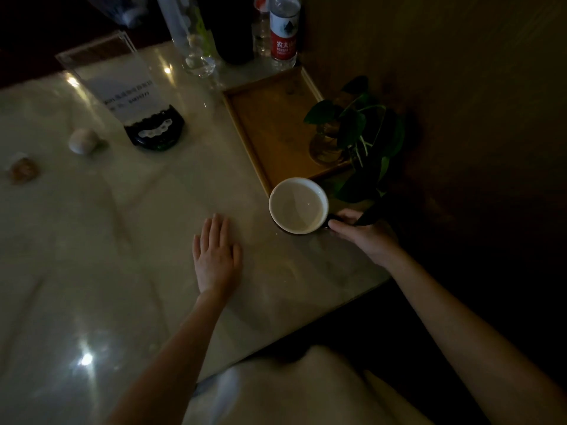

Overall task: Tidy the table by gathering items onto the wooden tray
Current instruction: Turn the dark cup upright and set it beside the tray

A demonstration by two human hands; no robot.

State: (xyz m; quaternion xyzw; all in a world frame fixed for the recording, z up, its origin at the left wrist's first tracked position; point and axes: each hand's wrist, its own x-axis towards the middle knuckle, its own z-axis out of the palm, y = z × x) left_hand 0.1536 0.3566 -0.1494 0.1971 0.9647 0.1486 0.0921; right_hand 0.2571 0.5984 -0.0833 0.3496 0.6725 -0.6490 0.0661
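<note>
Cup (298,205): white inside, dark outside, held at its handle by the right hand (365,233), fingers curled round the handle; that grip is closed on the cup. It sits at the near end of the tray (245,130), overlapping the tray's near rim in this view; whether it is lifted or resting on the counter (129,240) cannot be told. Inside: looks empty, or holding a pale film at most (light too dim to say).

Left hand (216,253): flat on the counter, fingers straight, holding nothing.

Tray contents: a plant (352,130) in a glass vase (326,148) at the near right corner; rest of the tray floor bare.

Risks, as judged:
- Cup base could catch the tray's raised rim on the way in and tip.
- Leaves hang over the near right corner, touching or near the right hand; a sweep there could drag the stems and topple the vase, which likely holds water.
- Any liquid in the cup would slop if swung by the handle.

Beyond the tray: bottle (283,29) with red label, just past its far end. Further left: card stand (122,87), two small round objects (81,141) well apart from the tray.
</note>
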